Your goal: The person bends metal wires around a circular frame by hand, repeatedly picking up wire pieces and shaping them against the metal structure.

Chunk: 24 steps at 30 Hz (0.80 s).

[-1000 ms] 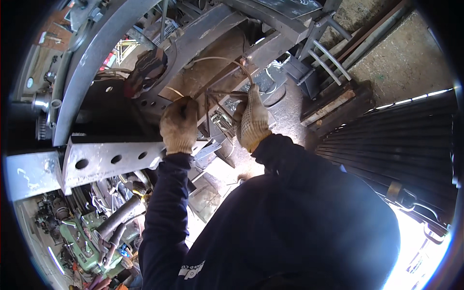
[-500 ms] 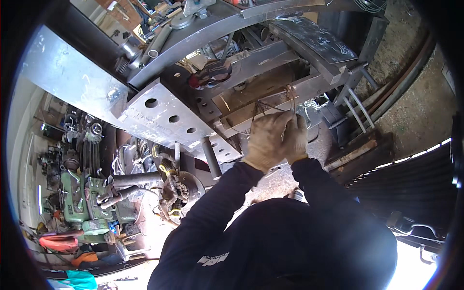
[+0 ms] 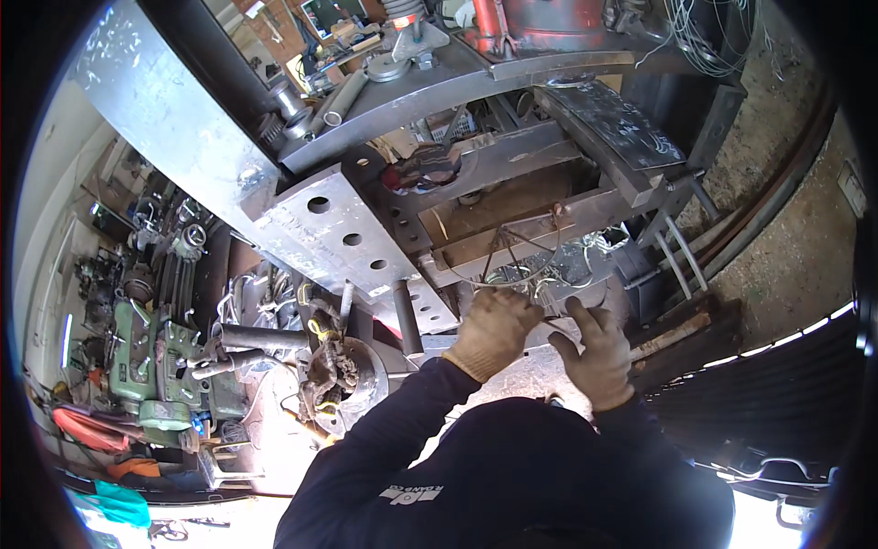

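My left hand [image 3: 494,331], in a beige work glove, is closed in a fist with its back toward me. A thin wire-like piece [image 3: 554,322] sticks out of its right side. My right hand [image 3: 599,357], also gloved, is held up just to the right, thumb and fingers apart, with nothing visible in it. Beyond both hands a round wire hoop with bent inner struts [image 3: 501,240] hangs against a steel bar [image 3: 540,224] of the press frame. Its lower edge passes close to my left knuckles; I cannot tell whether they touch.
A thick steel beam with round holes [image 3: 352,240] runs left of my hands, with a steel pin [image 3: 408,320] jutting from it. A heavy steel plate [image 3: 613,123] lies on the frame. Green machinery [image 3: 137,357] stands at left, a corrugated dark panel [image 3: 759,375] at right.
My hands were together at the hoop; they have come back toward me and parted, the right one opening its fingers. My view has tilted up, so the frame sits lower in it.
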Each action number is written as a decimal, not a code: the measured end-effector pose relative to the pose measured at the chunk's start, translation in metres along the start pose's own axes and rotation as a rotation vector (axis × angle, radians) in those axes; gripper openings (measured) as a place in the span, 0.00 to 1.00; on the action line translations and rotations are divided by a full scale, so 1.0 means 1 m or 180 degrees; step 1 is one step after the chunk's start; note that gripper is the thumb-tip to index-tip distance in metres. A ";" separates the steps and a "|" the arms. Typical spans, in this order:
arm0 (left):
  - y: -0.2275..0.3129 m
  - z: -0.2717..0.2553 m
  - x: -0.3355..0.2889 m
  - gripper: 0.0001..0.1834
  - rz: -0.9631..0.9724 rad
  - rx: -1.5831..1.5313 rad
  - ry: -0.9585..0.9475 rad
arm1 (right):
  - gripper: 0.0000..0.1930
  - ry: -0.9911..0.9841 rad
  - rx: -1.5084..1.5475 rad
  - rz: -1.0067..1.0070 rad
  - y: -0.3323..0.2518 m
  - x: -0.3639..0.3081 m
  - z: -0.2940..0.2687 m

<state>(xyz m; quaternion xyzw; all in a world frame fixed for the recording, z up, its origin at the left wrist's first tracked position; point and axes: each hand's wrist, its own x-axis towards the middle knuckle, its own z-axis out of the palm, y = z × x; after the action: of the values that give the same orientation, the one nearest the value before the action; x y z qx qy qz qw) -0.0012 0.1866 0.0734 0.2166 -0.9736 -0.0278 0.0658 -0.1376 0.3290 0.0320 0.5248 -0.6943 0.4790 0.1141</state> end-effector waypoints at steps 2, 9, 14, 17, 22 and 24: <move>0.002 -0.002 0.007 0.14 0.0761 0.0385 0.0124 | 0.15 -0.1127 0.0030 0.0324 0.006 0.010 -0.002; 0.017 0.008 0.019 0.25 0.0506 -0.0419 0.1551 | 0.13 -0.1128 0.1242 0.1455 0.035 0.016 0.023; 0.041 0.040 0.008 0.37 -0.0324 -0.1585 -0.0466 | 0.16 -0.1085 0.2740 0.2841 0.061 0.017 0.039; 0.044 0.052 0.008 0.34 -0.0635 -0.1455 -0.0829 | 0.17 -0.1028 0.2998 0.3221 0.065 0.016 0.046; 0.041 0.054 0.012 0.27 -0.0648 -0.1187 -0.0622 | 0.18 -0.0907 0.3299 0.3522 0.066 0.017 0.047; 0.044 0.054 0.013 0.25 -0.0620 -0.1289 -0.0544 | 0.18 -0.0907 0.3384 0.3451 0.067 0.018 0.046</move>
<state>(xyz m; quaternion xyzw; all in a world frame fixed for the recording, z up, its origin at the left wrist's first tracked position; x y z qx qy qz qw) -0.0388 0.2224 0.0249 0.2887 -0.9247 -0.2470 0.0223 -0.1860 0.2811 -0.0162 0.1522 -0.5389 0.6649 -0.4943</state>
